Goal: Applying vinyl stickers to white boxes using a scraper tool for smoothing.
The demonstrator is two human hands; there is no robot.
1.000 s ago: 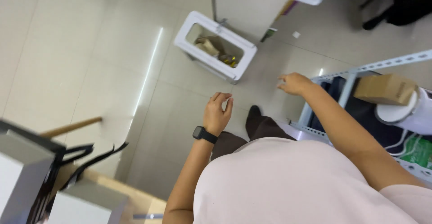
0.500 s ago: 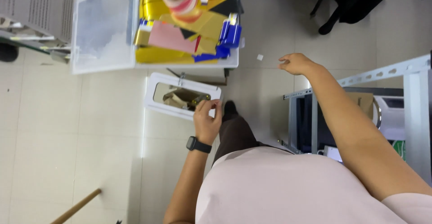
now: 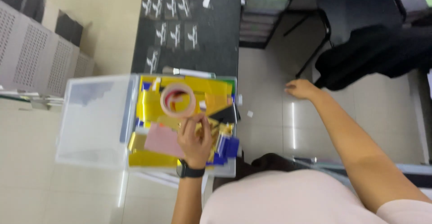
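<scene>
My left hand, with a black watch on the wrist, hangs over a clear plastic box packed with shiny yellow packets, a pink packet and blue packets. Its curled fingers touch the contents just below a beige tape roll lying on top. Whether it grips anything is hidden. My right hand is stretched out over the tiled floor, well right of the box, fingers loose and holding nothing.
A translucent lid or second bin adjoins the box on the left. Beyond it, a black table carries rows of small clear bags. A black chair with a dark garment stands to the right. White perforated panels are at left.
The view has swung up from the floor and a white bin to the filled plastic box. My left hand now sits over the box contents. My right arm stays stretched out.
</scene>
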